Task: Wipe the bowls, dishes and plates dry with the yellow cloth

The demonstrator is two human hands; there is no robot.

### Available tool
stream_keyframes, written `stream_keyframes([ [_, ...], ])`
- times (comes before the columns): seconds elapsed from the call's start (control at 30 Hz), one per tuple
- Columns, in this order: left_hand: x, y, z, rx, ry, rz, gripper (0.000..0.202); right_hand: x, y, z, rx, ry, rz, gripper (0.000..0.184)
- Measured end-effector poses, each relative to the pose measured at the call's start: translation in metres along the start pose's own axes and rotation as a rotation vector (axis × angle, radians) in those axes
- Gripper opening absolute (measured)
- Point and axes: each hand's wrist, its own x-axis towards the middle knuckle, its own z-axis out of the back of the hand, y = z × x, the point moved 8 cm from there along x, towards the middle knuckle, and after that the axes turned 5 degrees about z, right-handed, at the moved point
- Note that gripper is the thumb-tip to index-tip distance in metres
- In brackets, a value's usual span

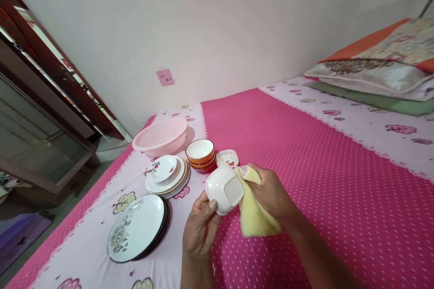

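My left hand (pixel 201 221) grips a small white square bowl (pixel 217 187) by its lower edge, the underside with its square foot facing me. In my right hand (pixel 269 187) is a yellow cloth (pixel 257 216), bunched at the bowl's right edge and hanging down below it. Just behind the bowl, a similar small dish with a red pattern (pixel 228 158) rests on the bedspread. Left of that dish stands a stack of orange bowls (pixel 200 151) with white insides.
White plates (pixel 162 169), some with red flowers, are stacked at left. Nearer me lies a stack of larger oval plates (pixel 137 228). A pink basin (pixel 161 137) stands by the wall. Folded bedding and pillows (pixel 369 74) are piled at far right on the pink dotted bedspread (pixel 305 144).
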Motion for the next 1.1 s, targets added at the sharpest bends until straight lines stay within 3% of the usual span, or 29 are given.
stream_keyframes([
  [0.17,0.009,-0.002,0.002,-0.171,-0.139,-0.154,0.051,-0.004,0.003,-0.017,-0.142,-0.040,0.054,0.017],
  [0.3,0.012,0.000,0.004,-0.203,-0.213,-0.227,0.058,-0.016,0.003,-0.044,-0.334,0.013,0.048,0.014],
  [0.4,0.009,0.001,0.010,-0.142,-0.267,-0.226,0.059,-0.026,0.011,-0.064,-0.339,0.075,0.069,0.014],
  [0.5,0.007,0.003,0.013,-0.054,-0.242,-0.156,0.055,-0.030,0.027,-0.071,-0.204,0.142,0.118,0.010],
  [0.6,0.009,0.003,0.020,-0.128,-0.219,-0.136,0.046,-0.026,0.038,-0.052,0.016,0.138,0.054,0.012],
  [0.73,0.018,0.006,0.042,-0.344,-0.248,-0.107,0.033,-0.021,0.037,0.006,0.214,-0.009,-0.116,0.040],
  [0.83,0.028,0.010,0.054,-0.490,-0.190,-0.063,0.033,-0.015,0.037,0.056,-0.030,-0.182,-0.096,0.036],
  [0.9,0.033,0.014,0.057,-0.545,-0.105,-0.049,0.033,-0.008,0.041,0.069,-0.226,-0.200,-0.045,0.035],
  [1.0,0.039,0.023,0.056,-0.590,-0.022,-0.035,0.032,0.006,0.035,0.046,-0.257,-0.031,-0.042,0.040],
  [1.1,0.040,0.033,0.056,-0.653,-0.145,-0.009,0.032,0.007,0.021,-0.005,-0.064,0.238,-0.126,0.036],
])
